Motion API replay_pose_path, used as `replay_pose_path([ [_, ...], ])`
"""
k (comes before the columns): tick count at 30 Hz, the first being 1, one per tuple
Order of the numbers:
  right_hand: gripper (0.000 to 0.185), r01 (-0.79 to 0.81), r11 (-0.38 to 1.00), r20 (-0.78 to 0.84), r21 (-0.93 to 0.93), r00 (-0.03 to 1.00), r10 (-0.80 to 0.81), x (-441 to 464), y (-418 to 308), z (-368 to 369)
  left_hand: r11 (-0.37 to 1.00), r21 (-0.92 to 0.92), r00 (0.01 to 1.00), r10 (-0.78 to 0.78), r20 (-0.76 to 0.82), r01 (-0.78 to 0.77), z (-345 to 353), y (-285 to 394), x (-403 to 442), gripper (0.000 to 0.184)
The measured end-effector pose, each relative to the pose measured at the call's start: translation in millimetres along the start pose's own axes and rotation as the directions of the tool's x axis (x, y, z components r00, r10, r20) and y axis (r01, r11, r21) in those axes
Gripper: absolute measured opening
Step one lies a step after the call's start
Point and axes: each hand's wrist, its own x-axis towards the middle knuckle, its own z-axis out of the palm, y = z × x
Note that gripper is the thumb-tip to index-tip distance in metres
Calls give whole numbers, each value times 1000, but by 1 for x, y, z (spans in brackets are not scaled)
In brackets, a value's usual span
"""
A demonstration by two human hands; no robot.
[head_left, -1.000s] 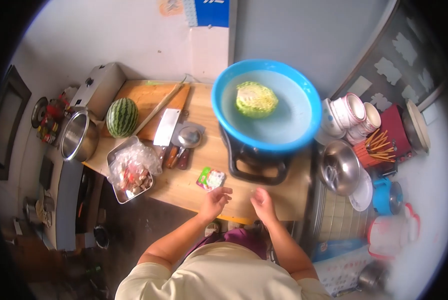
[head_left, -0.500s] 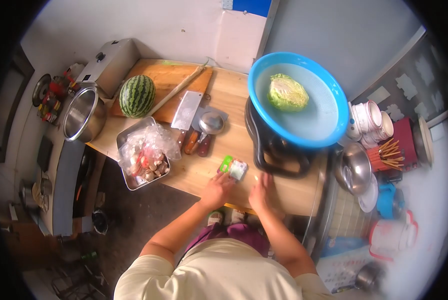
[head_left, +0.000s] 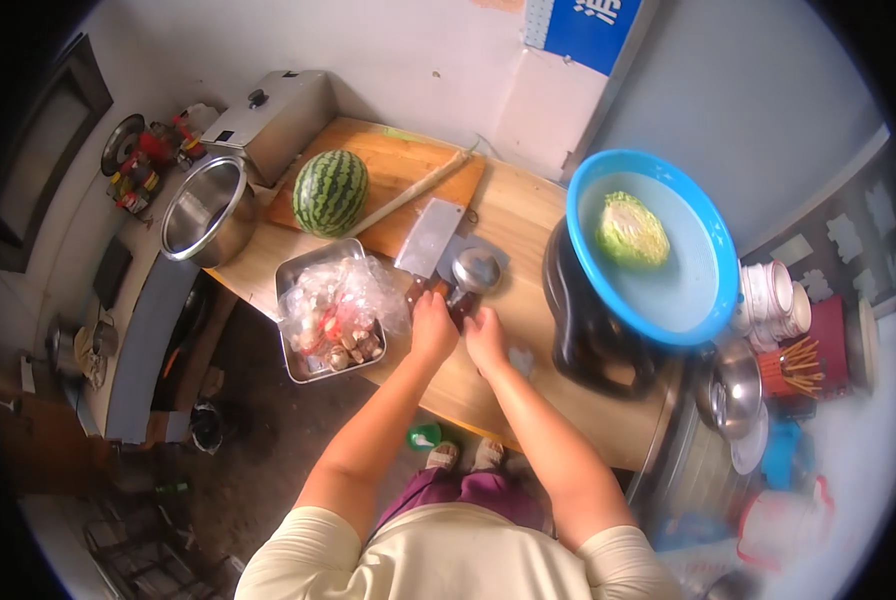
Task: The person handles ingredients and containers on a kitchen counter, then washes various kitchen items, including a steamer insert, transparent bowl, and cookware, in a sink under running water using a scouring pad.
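The left hand (head_left: 434, 325) lies at the near ends of the wooden handles (head_left: 415, 290), with the right hand (head_left: 485, 340) close by at its 3 o'clock; fingers look curled, though I cannot tell whether either grips anything, and the forearms (head_left: 373, 425) reach forward, converging. From the left hand, the cleaver (head_left: 430, 237) points to 12 o'clock and the ladle (head_left: 476, 270) to 1 o'clock. The cleaver should feel stiff and blade-heavy, the ladle lighter, smooth-bowled; both are best held by their handles.
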Motion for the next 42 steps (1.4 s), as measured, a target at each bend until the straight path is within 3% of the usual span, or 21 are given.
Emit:
replay_pose_path([
  [2,33,-143,989,1,24,990,143,27,9,24,990,-12,968,-135,211,140,-8,7,17,30],
  [3,35,-253,967,41,-31,966,254,32,-11,17,984,61,972,-174,158,166,-1,5,21,31],
  [6,37,-401,915,162,42,906,390,50,-12,19,961,116,961,-261,94,250,13,1,30,32],
  [9,35,-503,845,176,181,862,476,54,-17,16,964,73,952,-264,156,255,21,-2,34,30],
  [11,32,-492,813,181,313,871,457,54,-11,13,967,5,957,-252,146,254,33,-6,31,26],
  [14,27,-560,753,247,344,828,503,55,3,13,762,-387,826,-331,456,519,32,-5,30,28],
  [15,28,-566,762,259,316,824,504,53,2,10,762,-465,879,-288,379,450,30,4,23,27],
  [18,30,-561,800,250,213,823,511,49,1,6,752,-495,881,-245,405,436,27,9,14,27],
  [22,34,-428,903,93,-37,898,429,45,-5,0,500,-612,776,-236,585,613,24,0,15,24],
  [26,34,-340,917,62,-208,931,359,38,-42,-21,477,-617,766,-230,601,626,25,-3,17,22],
  [28,31,-381,923,114,-52,916,384,47,-10,-3,527,-634,809,-207,551,566,27,-4,15,19],
  [30,28,-410,910,198,70,899,390,50,-2,-4,927,-325,969,-119,217,187,20,-6,20,14],
  [31,26,-420,901,254,113,889,382,49,-6,-11,997,-78,997,10,71,-4,16,-7,22,12],
  [32,24,-429,890,306,155,877,370,48,-11,-19,998,43,999,36,-40,-34,15,-12,24,24],
  [35,23,-403,788,300,464,909,288,34,-21,-34,971,226,996,-64,-57,75,6,-10,29,48],
  [36,27,-514,740,392,434,847,358,25,-48,-58,961,251,993,-118,-22,119,8,-14,32,54],
  [38,26,-518,696,430,497,844,321,18,-32,-56,946,244,964,-246,103,216,19,-29,47,71],
  [39,26,-457,711,404,534,877,260,13,-25,-55,949,247,963,-235,133,198,29,-43,52,75],
  [40,27,-395,724,371,566,906,203,7,-19,-54,941,95,944,-329,22,326,55,-62,64,76],
  [41,26,-422,725,382,545,894,234,-1,-24,-63,917,294,950,-303,77,269,44,-53,65,77],
  [42,26,-450,723,398,524,880,259,-11,-36,-74,903,308,921,-358,155,299,19,-22,61,78],
])
